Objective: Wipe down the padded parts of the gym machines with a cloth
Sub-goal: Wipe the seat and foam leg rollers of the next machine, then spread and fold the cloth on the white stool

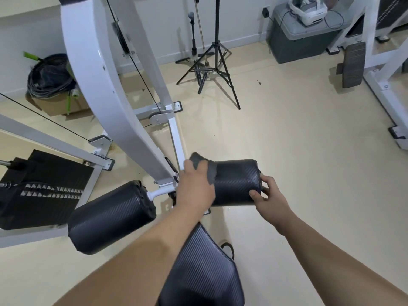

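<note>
Two black padded rollers stick out from a white machine frame point(103, 80). My left hand point(195, 186) holds a grey cloth point(206, 167) against the inner end of the right roller pad point(237, 183). My right hand point(270, 196) grips the outer end of that same pad, thumb on its near side. The left roller pad point(110, 217) is untouched. A black padded seat point(203, 274) lies below my forearms.
A black weight stack point(37, 191) stands at the left. Black tripod stands point(212, 60) are on the beige floor beyond. A grey bin point(302, 38) with a white headset sits at the back right, beside another white machine frame point(384, 69). A box of cables point(51, 85) is at the back left.
</note>
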Motion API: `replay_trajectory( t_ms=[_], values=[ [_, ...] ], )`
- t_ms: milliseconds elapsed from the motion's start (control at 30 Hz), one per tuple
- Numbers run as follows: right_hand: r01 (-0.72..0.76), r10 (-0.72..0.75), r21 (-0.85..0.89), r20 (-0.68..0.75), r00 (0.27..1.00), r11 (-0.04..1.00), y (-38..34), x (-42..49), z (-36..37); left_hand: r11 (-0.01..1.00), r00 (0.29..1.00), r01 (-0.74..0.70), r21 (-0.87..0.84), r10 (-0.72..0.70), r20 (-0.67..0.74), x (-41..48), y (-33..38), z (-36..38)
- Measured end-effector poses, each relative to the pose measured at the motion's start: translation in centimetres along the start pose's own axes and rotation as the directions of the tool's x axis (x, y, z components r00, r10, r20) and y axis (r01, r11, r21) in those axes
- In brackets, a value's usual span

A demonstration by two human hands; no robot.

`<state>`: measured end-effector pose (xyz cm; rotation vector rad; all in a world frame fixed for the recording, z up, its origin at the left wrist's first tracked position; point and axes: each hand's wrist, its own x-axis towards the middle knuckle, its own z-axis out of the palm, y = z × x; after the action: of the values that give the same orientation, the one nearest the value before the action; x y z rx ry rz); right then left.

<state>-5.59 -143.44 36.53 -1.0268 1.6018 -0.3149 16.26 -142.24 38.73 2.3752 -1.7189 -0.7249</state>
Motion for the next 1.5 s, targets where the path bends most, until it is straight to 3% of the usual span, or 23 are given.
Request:
replay_trajectory(
  t_ms=[133, 200, 300, 367, 467, 633, 767, 833, 900, 967, 1033, 1133, 1200, 1267, 1367, 1500],
  values=[
    [0.005, -0.008, -0.035, -0.114, 0.993, 0.999, -1.2, -0.7, 0.5, 0.969, 0.950, -0.219, -0.118, 0.239, 0.199, -6.2, 0.8, 1.6],
    [-0.030, 0.009, -0.093, -0.220, 0.975, 0.995, -1.7, -2.2, 1.0, 0.971, 0.944, -0.180, -0.160, 0.216, 0.248, -8.0, -0.3, 1.4],
    [-0.129, 0.114, -0.027, -0.311, 0.944, 0.991, -1.4, -7.1, 4.2, 0.970, 0.967, -0.023, -0.241, 0.083, 0.241, -9.8, -2.5, 0.0],
    [-0.199, 0.213, 0.098, -0.169, 0.962, 0.975, -0.5, -10.9, 7.7, 0.946, 0.959, 0.034, -0.321, 0.060, 0.278, -10.7, -4.4, -1.0],
    [-0.291, 0.280, 0.297, 0.077, 0.957, 0.910, 0.7, -16.5, 13.0, 0.927, 0.943, 0.009, -0.374, 0.116, 0.312, -12.7, -7.5, -2.2],
    [-0.241, 0.226, 0.687, 0.114, 0.967, 0.686, 3.0, -21.9, 19.1, 0.925, 0.882, 0.008, -0.380, 0.172, 0.438, -16.3, -11.3, -4.3],
    [-0.185, 0.216, 0.701, 0.045, 0.975, 0.689, 6.9, -27.3, 22.5, 0.921, 0.684, -0.021, -0.390, 0.298, 0.666, -20.4, -14.5, -5.3],
    [-0.106, 0.241, 0.708, -0.093, 0.966, 0.698, 9.5, -31.2, 23.7, 0.918, 0.563, -0.184, -0.351, 0.391, 0.728, -23.3, -15.1, -5.6],
    [-0.050, 0.273, 0.688, -0.218, 0.937, 0.724, 11.7, -34.0, 24.4, 0.875, 0.514, -0.379, -0.299, 0.469, 0.719, -25.3, -15.0, -5.9],
    [-0.013, 0.341, 0.706, -0.325, 0.882, 0.708, 14.4, -37.9, 25.5, 0.793, 0.471, -0.567, -0.225, 0.536, 0.701, -28.2, -14.5, -5.5],
    [-0.025, 0.392, 0.696, -0.373, 0.841, 0.718, 16.9, -41.5, 27.2, 0.722, 0.425, -0.665, -0.193, 0.578, 0.697, -30.8, -14.6, -5.1],
    [-0.054, 0.430, 0.689, -0.388, 0.815, 0.723, 20.2, -47.7, 30.6, 0.526, 0.288, -0.841, -0.123, 0.629, 0.722, -36.1, -14.5, -5.0],
    [-0.055, 0.501, 0.718, -0.426, 0.753, 0.694, 24.0, -53.7, 33.4, 0.485, 0.090, -0.836, -0.259, 0.586, 0.806, -42.7, -13.9, -4.3],
    [-0.004, 0.574, 0.786, -0.447, 0.686, 0.618, 27.5, -59.6, 36.4, 0.497, -0.040, -0.811, -0.308, 0.478, 0.878, -49.8, -14.1, -3.2],
    [0.121, 0.688, 0.864, -0.467, 0.555, 0.489, 31.9, -68.2, 41.2, 0.426, -0.161, -0.840, -0.336, 0.396, 0.904, -59.8, -16.1, -0.3],
    [0.293, 0.751, 0.878, -0.477, 0.457, 0.379, 36.3, -78.1, 48.3, 0.417, -0.294, -0.841, -0.345, 0.182, 0.938, -72.1, -20.2, 3.5]
  ],
)
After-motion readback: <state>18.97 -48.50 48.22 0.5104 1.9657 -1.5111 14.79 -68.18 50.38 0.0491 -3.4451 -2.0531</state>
